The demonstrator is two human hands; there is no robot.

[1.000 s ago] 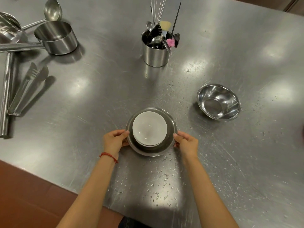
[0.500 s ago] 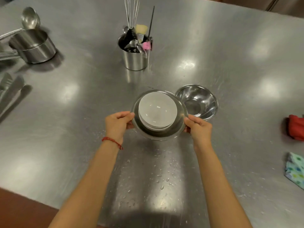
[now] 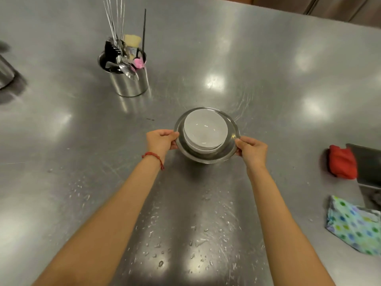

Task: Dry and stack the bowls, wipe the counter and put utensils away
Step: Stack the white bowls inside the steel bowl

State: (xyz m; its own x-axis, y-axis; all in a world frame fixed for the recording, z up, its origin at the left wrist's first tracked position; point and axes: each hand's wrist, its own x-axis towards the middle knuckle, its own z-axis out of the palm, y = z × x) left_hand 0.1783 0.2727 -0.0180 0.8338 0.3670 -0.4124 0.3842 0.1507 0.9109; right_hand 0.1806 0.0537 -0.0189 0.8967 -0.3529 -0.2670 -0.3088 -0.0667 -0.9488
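From the head view: the left hand (image 3: 161, 141) and right hand (image 3: 252, 150) each grip the rim of the wide steel bowl (image 3: 231, 153) carrying the nested white ceramic bowls (image 3: 205, 129). The second steel bowl, beside it a moment ago, is now covered, apparently underneath, so the stack looks complete; the droplet-speckled steel counter (image 3: 185, 234) awaits wiping.

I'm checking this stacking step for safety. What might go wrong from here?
The white bowls sit loose inside the steel bowl, held only at its rim by the left hand and right hand; a tilt may slide them. Water drops on the counter could make things slip.
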